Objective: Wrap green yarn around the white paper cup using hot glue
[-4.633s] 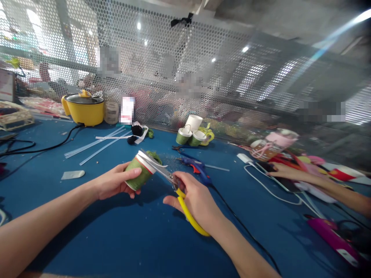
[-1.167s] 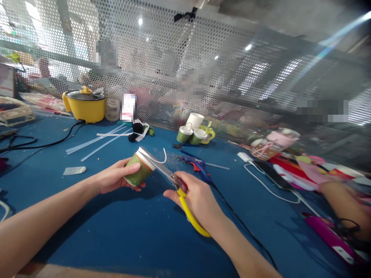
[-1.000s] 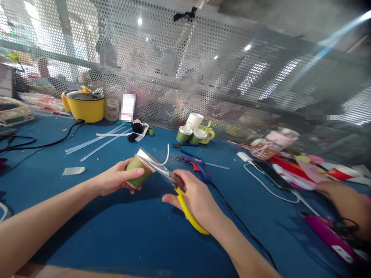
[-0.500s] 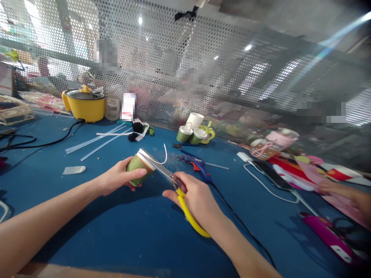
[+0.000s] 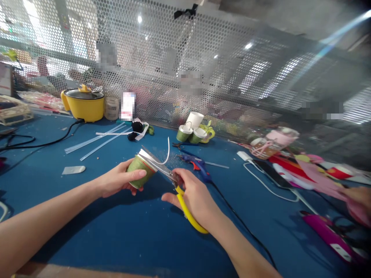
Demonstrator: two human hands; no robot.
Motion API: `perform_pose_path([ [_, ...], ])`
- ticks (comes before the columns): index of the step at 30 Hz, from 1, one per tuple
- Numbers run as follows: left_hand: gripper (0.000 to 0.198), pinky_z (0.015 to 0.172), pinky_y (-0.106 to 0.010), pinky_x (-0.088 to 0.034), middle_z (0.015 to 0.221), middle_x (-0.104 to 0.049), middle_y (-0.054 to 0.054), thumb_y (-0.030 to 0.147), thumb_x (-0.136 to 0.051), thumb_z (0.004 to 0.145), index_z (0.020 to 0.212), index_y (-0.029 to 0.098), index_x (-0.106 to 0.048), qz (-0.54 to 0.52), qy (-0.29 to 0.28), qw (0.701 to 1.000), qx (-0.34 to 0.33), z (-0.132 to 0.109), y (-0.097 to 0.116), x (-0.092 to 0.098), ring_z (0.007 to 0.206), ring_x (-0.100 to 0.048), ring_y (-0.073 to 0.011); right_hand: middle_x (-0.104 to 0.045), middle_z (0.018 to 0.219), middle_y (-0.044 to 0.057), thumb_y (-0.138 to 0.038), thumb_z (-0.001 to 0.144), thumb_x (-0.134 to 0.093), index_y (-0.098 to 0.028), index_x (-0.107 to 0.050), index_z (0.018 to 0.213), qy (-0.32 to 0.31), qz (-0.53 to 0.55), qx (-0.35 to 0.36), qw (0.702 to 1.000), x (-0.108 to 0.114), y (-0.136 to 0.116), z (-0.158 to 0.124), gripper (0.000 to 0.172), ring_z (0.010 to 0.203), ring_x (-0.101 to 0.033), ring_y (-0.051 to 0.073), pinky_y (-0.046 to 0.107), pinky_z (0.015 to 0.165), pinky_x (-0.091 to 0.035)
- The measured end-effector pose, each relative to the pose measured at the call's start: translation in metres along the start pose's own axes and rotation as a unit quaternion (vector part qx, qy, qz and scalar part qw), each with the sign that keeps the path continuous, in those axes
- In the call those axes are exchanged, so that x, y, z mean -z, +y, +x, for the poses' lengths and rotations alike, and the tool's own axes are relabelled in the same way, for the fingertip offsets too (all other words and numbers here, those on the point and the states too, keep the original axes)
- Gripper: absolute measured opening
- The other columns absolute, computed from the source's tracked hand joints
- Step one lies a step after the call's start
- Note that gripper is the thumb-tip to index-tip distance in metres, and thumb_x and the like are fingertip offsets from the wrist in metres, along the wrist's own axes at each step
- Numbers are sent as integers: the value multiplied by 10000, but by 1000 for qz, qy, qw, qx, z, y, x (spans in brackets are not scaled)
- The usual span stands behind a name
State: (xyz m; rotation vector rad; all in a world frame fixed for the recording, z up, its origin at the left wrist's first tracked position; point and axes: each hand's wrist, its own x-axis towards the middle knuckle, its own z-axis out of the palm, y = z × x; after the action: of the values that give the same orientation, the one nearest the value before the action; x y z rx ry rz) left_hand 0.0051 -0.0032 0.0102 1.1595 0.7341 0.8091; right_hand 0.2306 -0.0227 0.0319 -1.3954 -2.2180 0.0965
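Tilted in my left hand (image 5: pixel 121 178) is a paper cup (image 5: pixel 139 168) wrapped in green cord, its white rim turned up and to the right. My fingers are closed round its side. Yellow-handled scissors (image 5: pixel 189 212) are held in my right hand (image 5: pixel 198 197), with the blades slightly apart at the cup's rim. A thin white strip (image 5: pixel 168 152) curls upward from the rim beside the blades. Part of the lower blade lies across the cup's white band.
A blue glue gun (image 5: pixel 199 166) and pliers (image 5: pixel 185 146) lie beyond my right hand. Green-wrapped cups (image 5: pixel 184 133) stand at the back. A yellow pot (image 5: pixel 87 106) is back left, clear glue sticks (image 5: pixel 101 141) nearer. Another person's hand (image 5: pixel 359 197) holds pink material at right.
The scissors have shifted slightly along the rim, and their blades look wider apart. The white strip sticks up higher. At right, the other person's hand has moved rightward with the pink material.
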Motion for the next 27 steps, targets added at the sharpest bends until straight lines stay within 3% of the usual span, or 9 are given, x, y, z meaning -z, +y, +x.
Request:
perform_pose_path([
  [12, 500, 520, -242, -458, 822, -548, -31, 451, -685, 708, 1050, 147, -485, 30, 37, 999, -3, 1, 0, -1, 668, -579, -150, -558, 617, 0, -532, 663, -673, -175, -593, 818, 3, -32, -10, 999, 0, -1, -1, 397, 522, -520, 136, 239, 494, -401],
  [18, 599, 605, -289, -508, 984, -573, -89, 509, -706, 663, 1083, 150, -475, -35, -16, 999, 12, 1, 3, 7, 747, -622, -189, -559, 604, -8, -516, 697, -651, -190, -579, 788, 7, -18, -1, 1000, 2, -3, -2, 346, 493, -501, 120, 227, 472, -383],
  [22, 556, 496, -232, -466, 879, -581, -66, 492, -708, 666, 1036, 134, -496, -30, -18, 999, 13, 1, 1, 5, 652, -605, -157, -582, 684, 11, -506, 651, -691, -191, -570, 863, -4, -4, -9, 1000, 1, -2, -2, 398, 560, -531, 139, 243, 530, -424],
  [27, 488, 492, -238, -468, 780, -572, -30, 446, -692, 696, 1024, 139, -501, 48, 12, 999, 5, 0, 0, -1, 669, -601, -170, -597, 751, 30, -464, 629, -717, -193, -547, 878, -24, 6, -10, 1000, -1, -4, -2, 405, 620, -548, 160, 264, 572, -439],
])
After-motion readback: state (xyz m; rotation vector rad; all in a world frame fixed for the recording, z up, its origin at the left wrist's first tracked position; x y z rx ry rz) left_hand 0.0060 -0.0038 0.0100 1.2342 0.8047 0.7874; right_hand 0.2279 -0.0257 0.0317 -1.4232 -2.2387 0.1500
